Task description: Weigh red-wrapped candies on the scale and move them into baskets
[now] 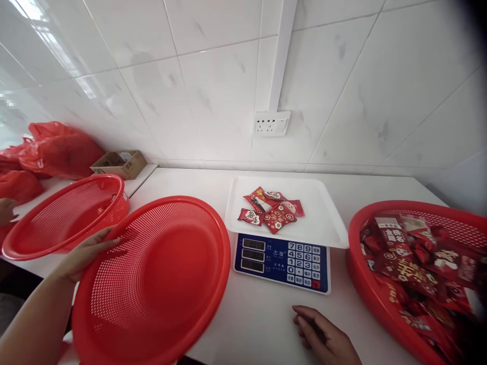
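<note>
My left hand (87, 252) grips the left rim of a round red plastic basket (171, 253), which looks bare inside and is tilted toward me. My right hand (323, 337) is loosely curled over the white table, with nothing visible in it. Just beyond it stands a digital scale (281, 263) with a blue keypad panel and a white tray (315, 208). Several red snack packets (279, 218) lie on the tray. To the right of my right hand, a second red basket (353, 253) holds many red packets (422, 258).
Another red basket (68, 218) stands at the left, with a few small items inside. Beside it, a person's hand (5, 210) shows at the edge. Behind are red plastic bags (61, 149) and a cardboard box (122, 165). A socket (272, 124) sits on the tiled wall.
</note>
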Motion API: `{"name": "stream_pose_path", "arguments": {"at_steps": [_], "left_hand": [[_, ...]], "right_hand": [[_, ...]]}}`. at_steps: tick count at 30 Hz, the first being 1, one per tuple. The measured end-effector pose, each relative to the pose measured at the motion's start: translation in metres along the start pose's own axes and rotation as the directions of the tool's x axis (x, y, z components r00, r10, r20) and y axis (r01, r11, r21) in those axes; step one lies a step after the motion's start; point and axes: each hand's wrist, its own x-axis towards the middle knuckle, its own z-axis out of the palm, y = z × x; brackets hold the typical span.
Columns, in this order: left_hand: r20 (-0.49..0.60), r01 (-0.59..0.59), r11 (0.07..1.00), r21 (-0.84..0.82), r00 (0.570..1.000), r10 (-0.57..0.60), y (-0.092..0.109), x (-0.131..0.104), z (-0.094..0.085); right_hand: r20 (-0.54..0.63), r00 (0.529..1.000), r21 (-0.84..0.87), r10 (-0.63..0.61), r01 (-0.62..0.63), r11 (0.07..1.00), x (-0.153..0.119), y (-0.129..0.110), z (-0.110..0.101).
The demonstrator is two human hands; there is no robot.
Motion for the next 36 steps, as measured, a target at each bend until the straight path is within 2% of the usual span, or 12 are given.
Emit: {"name": "stream_pose_path", "arguments": {"at_steps": [4,8,11,14,16,18,20,24,26,29,33,36], "left_hand": [[-0.258,-0.024,0.994,-0.108,0.966,-0.005,-0.005,0.024,-0.008],[-0.413,-0.144,0.985,-0.094,0.906,0.093,-0.015,0.039,0.003],[-0.484,-0.248,0.968,0.039,0.843,0.235,-0.024,0.045,0.015],[-0.487,-0.289,0.949,0.124,0.816,0.312,-0.033,0.044,0.026],[-0.517,-0.306,0.914,0.268,0.755,0.404,-0.035,0.038,0.034],[-0.51,-0.303,0.814,0.495,0.657,0.555,-0.03,0.027,0.047],[-0.394,-0.323,0.642,0.696,0.576,0.716,-0.019,0.012,0.064],[0.028,-0.558,0.31,0.77,0.514,0.857,0.01,-0.021,0.119],[0.317,-0.699,0.184,0.691,0.522,0.792,0.021,-0.032,0.154],[0.608,-0.819,0.145,0.556,0.519,0.601,0.03,-0.032,0.207],[0.723,-0.821,0.053,0.568,0.529,0.443,0.03,-0.008,0.263],[0.757,-0.82,-0.012,0.572,0.523,0.392,0.029,0.008,0.283]], "right_hand": [[0.106,0.994,-0.033,0.005,-0.002,0.999,0.005,0.005,-0.006],[0.151,0.988,-0.057,-0.013,0.022,0.998,0.009,0.007,-0.011],[0.136,0.99,-0.088,-0.041,0.053,0.995,0.007,0.005,-0.011],[0.116,0.99,-0.115,-0.075,0.088,0.989,0.006,0.002,-0.008],[0.111,0.99,-0.118,-0.086,0.099,0.988,0.005,0.0,-0.007],[0.108,0.99,-0.121,-0.093,0.106,0.987,0.004,-0.001,-0.006],[0.099,0.99,-0.127,-0.101,0.113,0.985,0.004,-0.001,-0.005],[0.083,0.991,-0.139,-0.105,0.116,0.983,0.003,-0.001,-0.005],[0.079,0.991,-0.141,-0.108,0.118,0.983,0.002,-0.001,-0.004],[0.076,0.991,-0.138,-0.112,0.121,0.983,0.001,-0.003,-0.003],[0.069,0.989,-0.132,-0.128,0.136,0.982,-0.001,-0.004,-0.002],[0.064,0.986,-0.122,-0.153,0.16,0.98,-0.001,-0.003,-0.003]]}}
